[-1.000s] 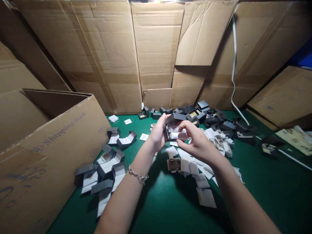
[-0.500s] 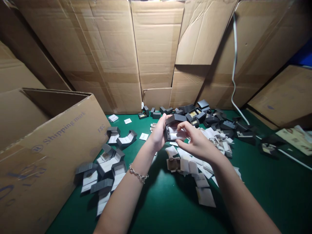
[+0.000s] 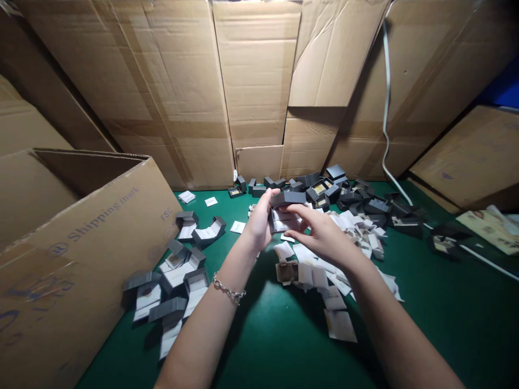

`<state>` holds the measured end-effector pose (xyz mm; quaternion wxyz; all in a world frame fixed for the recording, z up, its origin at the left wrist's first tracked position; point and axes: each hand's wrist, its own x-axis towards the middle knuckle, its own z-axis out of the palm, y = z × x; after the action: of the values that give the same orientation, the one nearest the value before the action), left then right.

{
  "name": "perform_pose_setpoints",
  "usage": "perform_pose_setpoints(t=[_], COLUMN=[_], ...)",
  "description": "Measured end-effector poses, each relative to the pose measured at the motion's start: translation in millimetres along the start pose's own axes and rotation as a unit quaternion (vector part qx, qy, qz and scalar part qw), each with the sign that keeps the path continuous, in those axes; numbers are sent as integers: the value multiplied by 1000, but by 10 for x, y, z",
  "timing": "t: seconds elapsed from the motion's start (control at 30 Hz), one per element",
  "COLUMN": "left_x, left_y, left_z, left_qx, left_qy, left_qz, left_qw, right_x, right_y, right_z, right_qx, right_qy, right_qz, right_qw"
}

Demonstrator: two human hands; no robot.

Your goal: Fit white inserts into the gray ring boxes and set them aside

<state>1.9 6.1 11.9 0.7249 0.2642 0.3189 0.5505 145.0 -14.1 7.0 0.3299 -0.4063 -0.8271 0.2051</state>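
A small black jewelry box (image 3: 288,198) with its lid raised is held over the middle of the table. White lining (image 3: 283,220) shows inside it. My left hand (image 3: 259,222) wraps round the box's left side, the thumb lying along that edge. From the right, my right hand (image 3: 320,229) grips the same box, its index finger across the opening under the lid and its thumb at the lower front edge. Some of the right fingertips are hidden. Below the hands lie a small light cardboard box (image 3: 287,272) and white paper pouches (image 3: 339,325).
Open black boxes with white linings (image 3: 167,309) lie on the left beside a large carton (image 3: 93,254). Many more black boxes (image 3: 377,206) are heaped at the back right. White inserts (image 3: 373,240) are piled right of my hands. A pale cable (image 3: 386,108) runs down the cardboard wall.
My right index finger has shifted from the white lining towards the lid, and the lid now leans lower over the opening. The view has moved slightly.
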Motion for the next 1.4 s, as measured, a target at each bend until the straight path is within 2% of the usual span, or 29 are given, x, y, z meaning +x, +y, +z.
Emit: perform_pose_setpoints(t=[0.17,0.3,0.37,0.47,0.53,0.6,0.7,0.77,0.97,1.13,1.27,1.4], left_x=[19,31,40,57,66,70,61,41,-15,18,41,21], left_y=[14,-23,-59,-107,-130,-154,-212,-260,-358,-412,-466,-482], left_z=[-16,-20,-1,40,60,65,56,51,69,14,-38,-6], left_qx=[-33,-49,-69,-118,-149,-166,-155,-138,-81,-64,-22,-26], left_qy=[12,1,34,92,112,129,135,126,137,149,160,150], left_qz=[24,2,15,80,128,175,240,269,297,302,307,301], left_qw=[999,999,997,986,974,962,949,945,942,939,938,941], right_x=[7,-9,-18,-20,-13,-1,20,30,38,37,47,62], right_y=[47,18,-19,-71,-94,-108,-114,-107,-78,-105,-126,-114], right_z=[93,130,140,161,185,216,271,311,483,630,648,615], right_qx=[-13,-7,-7,-17,-24,-15,37,73,144,264,313,316], right_qy=[21,38,63,141,215,270,281,270,284,284,294,308], right_qz=[-30,-82,-132,-185,-165,-99,5,40,60,99,112,114], right_qw=[999,996,989,972,962,958,959,959,946,916,896,890])
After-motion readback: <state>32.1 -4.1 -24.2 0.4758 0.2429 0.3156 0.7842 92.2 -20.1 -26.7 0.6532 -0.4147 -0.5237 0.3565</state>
